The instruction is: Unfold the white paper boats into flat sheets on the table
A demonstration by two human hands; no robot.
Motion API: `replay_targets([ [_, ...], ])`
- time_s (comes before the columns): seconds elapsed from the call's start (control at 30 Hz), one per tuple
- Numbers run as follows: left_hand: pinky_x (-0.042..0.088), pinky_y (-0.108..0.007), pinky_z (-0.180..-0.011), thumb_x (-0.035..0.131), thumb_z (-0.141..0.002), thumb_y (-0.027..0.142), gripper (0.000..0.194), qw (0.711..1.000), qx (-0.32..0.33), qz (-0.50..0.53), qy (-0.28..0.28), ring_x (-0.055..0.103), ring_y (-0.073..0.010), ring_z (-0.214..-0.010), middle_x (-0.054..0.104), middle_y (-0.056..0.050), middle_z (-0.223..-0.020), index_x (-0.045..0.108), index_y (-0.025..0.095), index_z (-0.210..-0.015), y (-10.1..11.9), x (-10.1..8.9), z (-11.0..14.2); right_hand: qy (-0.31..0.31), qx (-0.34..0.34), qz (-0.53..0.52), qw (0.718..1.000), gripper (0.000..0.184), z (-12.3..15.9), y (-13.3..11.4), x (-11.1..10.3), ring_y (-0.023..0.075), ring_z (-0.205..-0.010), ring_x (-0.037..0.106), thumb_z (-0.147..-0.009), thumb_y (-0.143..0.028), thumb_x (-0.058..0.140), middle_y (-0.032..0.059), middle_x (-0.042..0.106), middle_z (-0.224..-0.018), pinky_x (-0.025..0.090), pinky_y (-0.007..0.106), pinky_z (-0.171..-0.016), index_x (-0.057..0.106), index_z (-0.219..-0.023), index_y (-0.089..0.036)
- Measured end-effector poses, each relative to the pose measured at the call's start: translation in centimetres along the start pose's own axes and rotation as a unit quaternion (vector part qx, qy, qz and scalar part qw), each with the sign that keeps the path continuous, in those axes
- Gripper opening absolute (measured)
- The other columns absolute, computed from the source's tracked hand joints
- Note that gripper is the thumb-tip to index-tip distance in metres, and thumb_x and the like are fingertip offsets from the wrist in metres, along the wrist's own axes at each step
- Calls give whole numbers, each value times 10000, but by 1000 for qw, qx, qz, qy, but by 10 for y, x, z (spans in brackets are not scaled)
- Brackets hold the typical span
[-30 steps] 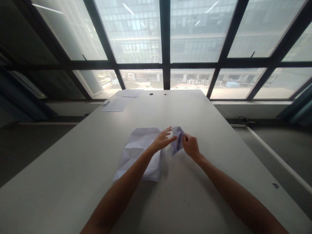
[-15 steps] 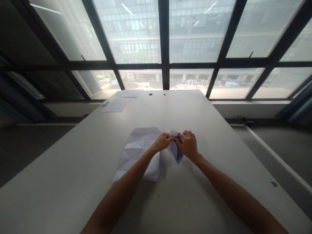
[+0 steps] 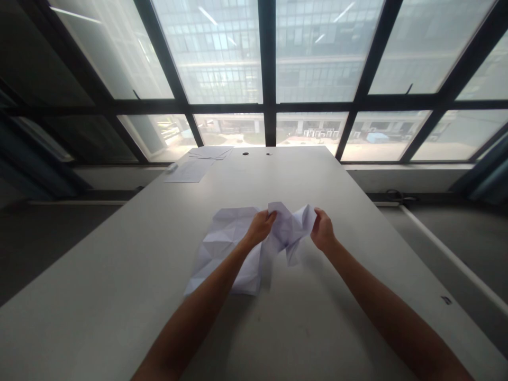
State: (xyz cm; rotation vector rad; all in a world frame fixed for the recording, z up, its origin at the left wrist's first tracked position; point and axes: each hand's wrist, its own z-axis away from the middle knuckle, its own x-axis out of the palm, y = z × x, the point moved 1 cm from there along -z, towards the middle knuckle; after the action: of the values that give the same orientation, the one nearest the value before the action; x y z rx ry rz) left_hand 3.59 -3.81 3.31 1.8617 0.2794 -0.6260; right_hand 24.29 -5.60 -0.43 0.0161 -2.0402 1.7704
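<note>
Between my hands is a crumpled, partly unfolded sheet of white paper (image 3: 291, 228), held just above the table with a pointed corner hanging down. My left hand (image 3: 260, 226) pinches its left edge between thumb and fingers. On the right side, my right hand (image 3: 323, 230) grips the paper's other edge, with the fingers partly behind it. A second white sheet (image 3: 226, 241), marked with fold creases, lies spread on the table to the left, and my left forearm crosses over part of it.
The long white table (image 3: 159, 254) runs away toward large windows. Flat papers (image 3: 190, 170) lie at its far left, with a small whitish item (image 3: 171, 168) beside them. Two holes pierce the far end. A small dark mark (image 3: 446, 300) is near the right edge.
My hands have moved apart, the right one outward to the right. The paper between them has opened from a compact folded bundle into a wider crumpled shape. The creased sheet has stayed put.
</note>
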Motion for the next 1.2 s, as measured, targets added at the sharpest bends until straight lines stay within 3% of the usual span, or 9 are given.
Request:
replay_targets([
  [0.17, 378, -244, -563, 561, -833, 533, 439, 982, -68, 175, 22, 533, -151, -614, 617, -19, -656, 661, 113, -748, -9, -1, -3, 52, 89, -25, 994, 170, -15, 4, -19, 198, -611, 594, -728, -404, 479, -10, 568, -592, 476, 289, -513, 466, -730, -235],
  [0.33, 502, -302, -717, 651, -786, 563, 502, 941, -90, 322, 52, 655, -208, -769, 714, -93, -814, 708, 86, -933, -19, -4, -7, 104, 54, -29, 993, 151, -27, 8, -34, 174, -605, 610, -746, -376, 493, -12, 623, -650, 498, 273, -530, 491, -743, -225],
  [0.43, 507, -296, -712, 648, -791, 574, 515, 949, -84, 294, 81, 664, -214, -794, 724, -103, -856, 711, 85, -940, -26, -4, -9, 109, 46, -23, 993, 219, -24, 11, -36, 153, -620, 625, -769, -418, 548, -10, 665, -746, 504, 251, -536, 531, -850, -216],
  [0.53, 496, -275, -672, 615, -809, 597, 540, 956, -82, 256, 118, 652, -207, -781, 718, -106, -863, 705, 76, -919, -32, -2, -9, 25, 86, 7, 996, 348, -13, 15, -28, 152, -647, 645, -763, -467, 624, 10, 700, -836, 500, 235, -523, 578, -995, -211],
  [0.63, 491, -260, -637, 587, -828, 603, 541, 952, -79, 259, 142, 633, -181, -729, 698, -85, -809, 690, 77, -897, -34, -1, -9, -54, 122, 46, 990, 355, -3, 18, -19, 181, -687, 664, -713, -408, 710, 48, 725, -833, 507, 240, -531, 660, -977, -176],
  [0.83, 407, -209, -428, 567, -844, 602, 493, 959, -87, 205, 176, 523, -115, -489, 540, 13, -563, 593, 125, -725, -44, -3, -6, 17, 129, 76, 989, 251, -11, 19, -31, 182, -555, 605, -711, -385, 699, 72, 703, -700, 471, 276, -472, 709, -777, -143],
  [1.0, 394, -213, -367, 611, -833, 567, 444, 964, -122, 204, 121, 548, -133, -393, 520, 20, -496, 570, 137, -728, -53, 6, -4, 48, 13, 216, 975, 310, -23, 16, -49, 137, -500, 469, -748, -446, 616, 2, 582, -563, 357, 251, -472, 655, -678, -147],
  [1.1, 485, -245, -442, 683, -789, 518, 420, 957, -124, 248, 85, 605, -152, -464, 599, -11, -580, 602, 109, -836, -51, 11, -3, 99, -123, 327, 932, 371, -15, 15, -43, 133, -530, 416, -831, -468, 512, -19, 516, -534, 313, 251, -505, 568, -608, -176],
  [1.2, 569, -309, -631, 816, -666, 402, 523, 943, -101, 316, 9, 672, -184, -679, 697, -74, -836, 618, 100, -1044, -46, 10, 0, 132, -208, 388, 888, 382, -4, 10, -33, 136, -558, 415, -904, -445, 431, -20, 514, -556, 316, 255, -547, 519, -630, -194],
])
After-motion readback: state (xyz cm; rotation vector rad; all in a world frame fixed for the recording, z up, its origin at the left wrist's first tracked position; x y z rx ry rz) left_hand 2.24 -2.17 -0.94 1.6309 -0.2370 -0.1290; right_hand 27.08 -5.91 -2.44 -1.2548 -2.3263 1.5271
